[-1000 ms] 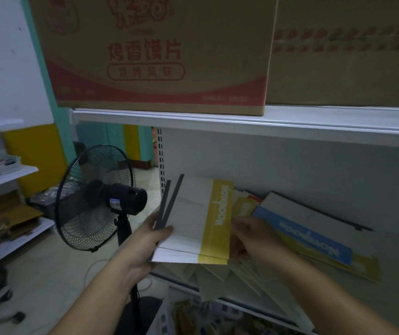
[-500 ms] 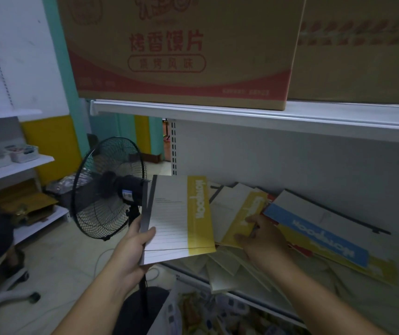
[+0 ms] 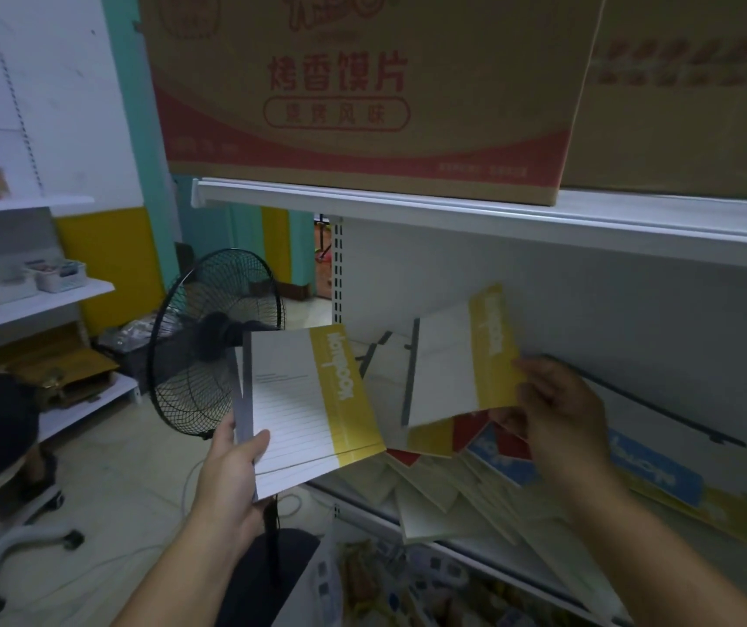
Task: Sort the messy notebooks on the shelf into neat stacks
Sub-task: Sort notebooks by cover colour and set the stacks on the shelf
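Head view. The left hand (image 3: 231, 463) grips a small stack of yellow-banded notebooks (image 3: 306, 405) at its lower left corner, thumb across the lined cover, the other fingers closed beneath. The stack is held clear of the shelf, out past its left end and in front of a black standing fan (image 3: 209, 355). At least two books show at the stack's left edge; the exact count cannot be told.

The right hand (image 3: 557, 414) holds a single yellow-banded notebook (image 3: 457, 359) by its right edge, fingers closed on the yellow band. This book is raised above the pile, tilted, its dark spine to the left, and stands apart from the stack in the left hand.

On the shelf (image 3: 521, 567) below both hands lies a loose pile of notebooks (image 3: 444, 495), overlapping at mixed angles, some with pale backs up, some showing red and yellow corners. Further right a blue-banded notebook (image 3: 652, 472) lies flat on other books, partly hidden by the right forearm.

The shelf above (image 3: 408, 205) carries a printed cardboard carton (image 3: 362, 92) with red lettering, and a plain brown carton (image 3: 688, 92) just beside it on the right. A second white shelving unit (image 3: 23, 296) stands well apart at the left, holding small white baskets (image 3: 23, 278).
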The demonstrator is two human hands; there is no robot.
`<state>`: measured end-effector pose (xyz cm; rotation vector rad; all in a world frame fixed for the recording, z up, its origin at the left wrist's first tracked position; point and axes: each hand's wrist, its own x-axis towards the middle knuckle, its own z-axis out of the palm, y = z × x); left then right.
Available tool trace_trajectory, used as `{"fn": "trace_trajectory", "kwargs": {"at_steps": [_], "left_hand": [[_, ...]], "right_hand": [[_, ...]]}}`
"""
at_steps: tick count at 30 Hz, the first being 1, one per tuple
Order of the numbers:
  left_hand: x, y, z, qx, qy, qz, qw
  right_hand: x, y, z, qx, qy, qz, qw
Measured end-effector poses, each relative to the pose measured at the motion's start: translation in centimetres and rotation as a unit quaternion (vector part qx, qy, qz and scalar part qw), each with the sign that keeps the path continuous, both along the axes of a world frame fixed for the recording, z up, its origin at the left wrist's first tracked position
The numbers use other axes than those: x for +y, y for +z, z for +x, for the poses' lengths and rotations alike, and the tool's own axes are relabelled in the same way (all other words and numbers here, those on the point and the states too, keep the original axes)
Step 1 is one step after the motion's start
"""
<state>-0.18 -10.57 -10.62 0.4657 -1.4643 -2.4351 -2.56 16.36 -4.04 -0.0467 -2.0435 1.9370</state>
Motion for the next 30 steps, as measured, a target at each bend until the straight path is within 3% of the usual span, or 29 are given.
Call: {"fn": "trace_trajectory", "kwargs": {"at_steps": [6, 11, 16, 18, 25, 30], "left_hand": [[2.7, 1.6, 0.6, 0.021, -0.022, -0.059, 0.998], [9.1, 1.8, 0.4, 0.018, -0.119, -0.049, 0.992], [17.2, 1.5, 1.3, 0.008, -0.192, -0.123, 0.974], [21.0, 1.8, 2.7, 0.008, -0.221, -0.137, 0.966], [35.3, 0.9, 8.8, -0.019, -0.389, -0.099, 0.916], [42.9, 0.8, 12.2, -0.116, -0.492, -0.044, 0.862]], "right_hand": [[1.6, 1.7, 1.6, 0.001, 0.017, -0.087, 0.996], [2.8, -0.9, 3.6, -0.103, 0.084, -0.026, 0.991], [10.7, -2.6, 6.7, -0.094, -0.004, 0.049, 0.994], [14.5, -2.3, 8.3, -0.098, -0.031, 0.013, 0.995], [26.5, -3.3, 16.1, -0.157, -0.106, -0.006, 0.982], [33.2, -4.7, 23.5, -0.15, -0.134, -0.04, 0.979]]}}
